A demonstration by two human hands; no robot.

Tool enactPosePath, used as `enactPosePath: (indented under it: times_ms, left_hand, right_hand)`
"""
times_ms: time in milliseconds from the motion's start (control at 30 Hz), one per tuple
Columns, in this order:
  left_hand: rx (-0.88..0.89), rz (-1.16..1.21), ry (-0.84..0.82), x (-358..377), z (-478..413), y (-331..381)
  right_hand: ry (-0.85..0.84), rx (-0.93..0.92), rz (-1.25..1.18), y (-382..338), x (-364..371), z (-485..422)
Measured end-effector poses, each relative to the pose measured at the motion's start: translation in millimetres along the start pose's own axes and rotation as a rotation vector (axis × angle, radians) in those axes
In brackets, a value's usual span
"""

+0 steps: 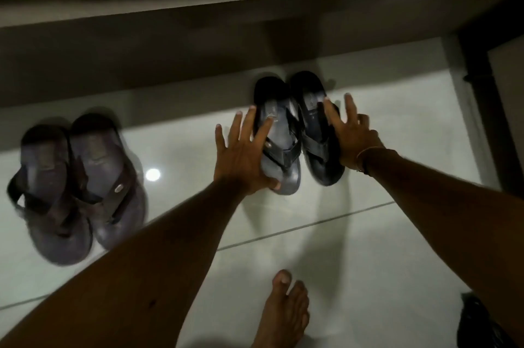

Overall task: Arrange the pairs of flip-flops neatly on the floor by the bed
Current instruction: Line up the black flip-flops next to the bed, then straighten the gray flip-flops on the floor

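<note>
left hand [241,160] lying flat, fingers spread, on black flip-flops [295,132] | right hand [350,135] pressing open-fingered beside them | brown flip-flops [76,186] sitting apart on floor [368,248]

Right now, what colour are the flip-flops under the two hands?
Black, straps included; the head view shows the black rubber flip-flops best.

A glossy white tiled floor [368,262] with thin dark grout lines [297,227] crossing it diagonally and a small round bright reflection of a lamp [152,174] left of centre. A bare foot [283,311] rests on the tiles at the bottom edge. A crumpled shiny black plastic bag [479,322] sits in the bottom right corner. A dark upright wooden post [479,70] stands at the right
</note>
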State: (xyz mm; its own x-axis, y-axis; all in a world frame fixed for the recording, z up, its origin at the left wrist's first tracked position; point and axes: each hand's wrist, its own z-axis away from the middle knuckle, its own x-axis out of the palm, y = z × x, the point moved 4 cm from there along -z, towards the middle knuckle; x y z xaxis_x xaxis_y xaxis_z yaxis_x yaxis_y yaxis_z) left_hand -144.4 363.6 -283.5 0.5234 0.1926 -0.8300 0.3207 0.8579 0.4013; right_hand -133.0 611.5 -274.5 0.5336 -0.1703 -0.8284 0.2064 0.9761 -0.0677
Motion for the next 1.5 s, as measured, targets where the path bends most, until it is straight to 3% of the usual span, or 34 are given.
enactPosePath:
  times_ms: [67,167,300,400,533,733,933,1500]
  left_hand:
    - [0.072,0.006,0.003,-7.0,28.1,-13.9]
    - [0.058,0.027,0.029,-20.5,92.7,-64.1]
    - [-0.127,0.034,0.114,-48.4,182.5,-172.1]
    - [-0.2,0.006,0.153,-72.5,232.3,-250.9]
    - [-0.329,0.03,0.048,-88.2,259.5,-331.7]
    - [-0.414,-0.063,-0.126,-79.3,235.3,-373.1]
    - [-0.438,-0.043,-0.063,-66.6,237.5,-369.2]
    - [-0.433,-0.046,-0.11,-51.0,263.5,-361.7]
  right_hand:
    - [0.129,0.027,0.046,-19.9,-3.4,18.6]
    - [0.249,-0.101,-0.018,-92.3,4.1,54.0]
    - [0.049,-0.236,-0.036,-220.8,32.2,80.3]
    - [0.065,-0.375,-0.014,-307.6,45.1,84.0]
    - [0.007,-0.449,-0.073,-392.1,68.6,77.1]
    - [-0.056,-0.441,0.071,-421.3,84.6,57.0]
    - [-0.012,-0.42,0.143,-423.0,88.9,62.3]
    - [0.003,-0.441,0.11,-414.9,119.2,86.2]
